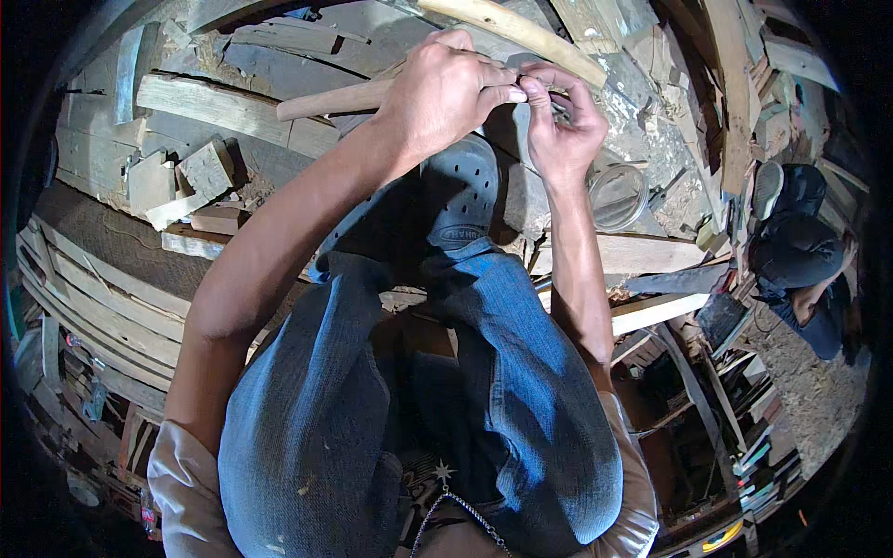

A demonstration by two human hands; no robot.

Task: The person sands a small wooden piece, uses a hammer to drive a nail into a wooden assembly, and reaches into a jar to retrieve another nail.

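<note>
Nearest: jeans [316, 391], knees apart, perforated clog [460, 191] just past them. L forearm slants up & across from lower L; R forearm rises near upright. Hands meet beyond the clog: step in hand looks like close fingertip work, L & R together, on a small dark bit [522, 82] between them. Next move prob. calls for a steady L and small, fine R finger motion. L hand [446, 88] back-up, fingers curled, thumb pressed to index; wooden rod [335, 100] runs in under it from the L, apparently gripped, palm hidden. R hand [569, 126] part curled, thumb & index pinched on the dark bit, other fingers loosely bent; bit's exact kind too small to tell. Farther: wood blocks [206, 169] off L, pale curved stick [516, 37] beyond hands, co-worker [800, 251] crouched far R.
</note>
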